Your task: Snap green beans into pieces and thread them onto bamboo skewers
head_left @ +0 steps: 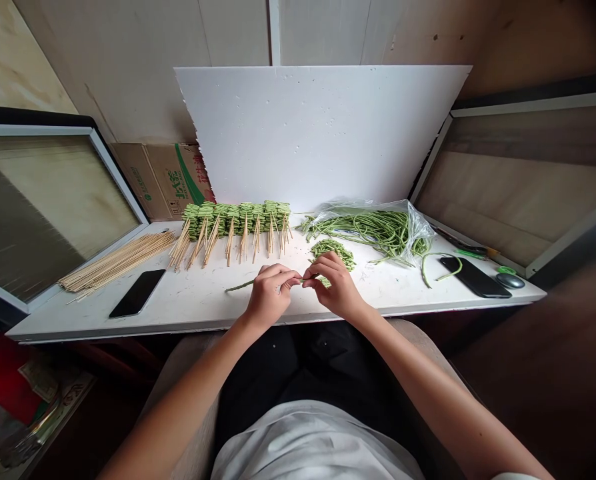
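Observation:
My left hand (271, 293) is closed around a long green bean (240, 287), whose tail sticks out to the left above the table. Fingertips nearly touching it, my right hand (334, 283) pinches the bean's other end. Just behind the right hand lies a pile of short cut bean pieces (345, 253). Rows of skewered bean pieces (233, 217) are stacked at the back left, their sticks pointing toward me. A clear plastic bag (418, 230) of long beans (378, 230) lies at the back right.
Bare wooden skewers (121, 261) and a phone (137, 293) lie on the left of the white table (188, 310). A black phone (473, 277), a loose bean (425, 272) and a mouse (510, 280) are at the right. A white board (323, 133) stands behind.

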`<state>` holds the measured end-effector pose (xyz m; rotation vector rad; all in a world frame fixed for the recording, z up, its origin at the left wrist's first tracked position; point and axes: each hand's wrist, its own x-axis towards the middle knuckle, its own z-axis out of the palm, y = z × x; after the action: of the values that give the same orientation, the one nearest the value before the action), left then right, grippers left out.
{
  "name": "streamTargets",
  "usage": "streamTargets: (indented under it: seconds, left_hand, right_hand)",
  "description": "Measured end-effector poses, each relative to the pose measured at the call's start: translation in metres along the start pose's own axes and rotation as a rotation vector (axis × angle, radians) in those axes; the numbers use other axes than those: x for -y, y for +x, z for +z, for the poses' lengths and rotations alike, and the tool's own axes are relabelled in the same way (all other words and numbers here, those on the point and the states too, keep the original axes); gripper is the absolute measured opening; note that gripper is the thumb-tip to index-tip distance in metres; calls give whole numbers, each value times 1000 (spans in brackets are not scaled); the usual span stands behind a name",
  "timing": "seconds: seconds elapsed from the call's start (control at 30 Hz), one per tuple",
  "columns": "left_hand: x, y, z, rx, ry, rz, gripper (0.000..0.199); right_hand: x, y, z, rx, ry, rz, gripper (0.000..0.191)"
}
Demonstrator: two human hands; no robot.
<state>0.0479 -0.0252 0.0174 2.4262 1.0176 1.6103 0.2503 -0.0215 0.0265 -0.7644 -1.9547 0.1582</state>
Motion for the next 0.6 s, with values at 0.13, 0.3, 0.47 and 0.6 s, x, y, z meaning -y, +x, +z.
streamTargets:
  seconds: [0.13,0.3,0.47,0.6]
  left_hand:
    - [1,-2,2,-23,-73,-27,30]
    - [1,-1,3,-65,-218,-53,29]
    - [4,-1,6,-83,-323,-82,29]
    - [10,-3,10,-78,-386,-130,26]
  right_hand:
    - [3,-3,8,-35,73,75,13]
    - [3,-11,21,-126,251,233,12]
    - [-4,-18,36,-166,473,382,31]
    - [-2,-23,49,-135,702,558,39]
